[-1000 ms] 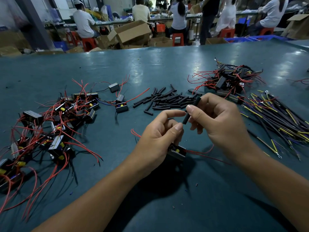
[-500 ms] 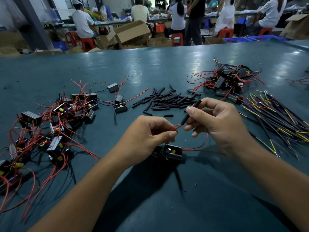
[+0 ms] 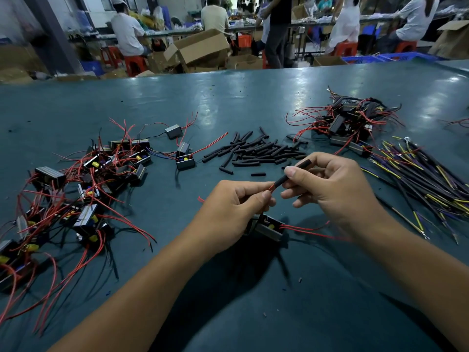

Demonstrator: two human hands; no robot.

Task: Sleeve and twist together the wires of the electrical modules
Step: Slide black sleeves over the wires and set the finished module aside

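Observation:
My right hand (image 3: 330, 191) pinches a black sleeve tube (image 3: 294, 173) between thumb and forefinger, tilted up to the right. My left hand (image 3: 228, 212) pinches the end of a red wire (image 3: 271, 187) right at the tube's lower mouth. Below the hands a small black module (image 3: 270, 228) lies on the green table (image 3: 228, 110), with two red wires (image 3: 309, 231) trailing right under my right wrist. Loose black sleeves (image 3: 258, 151) lie in a heap just beyond my hands.
A tangle of modules with red wires (image 3: 83, 189) covers the left side. Another pile of modules (image 3: 352, 123) sits at the back right, beside a bundle of black and yellow leads (image 3: 426, 179). People work at benches past the table's far edge.
The sleeve has slid down onto the red wire end; the exposed red length between my hands has shrunk. The module stays on the table under my left hand.

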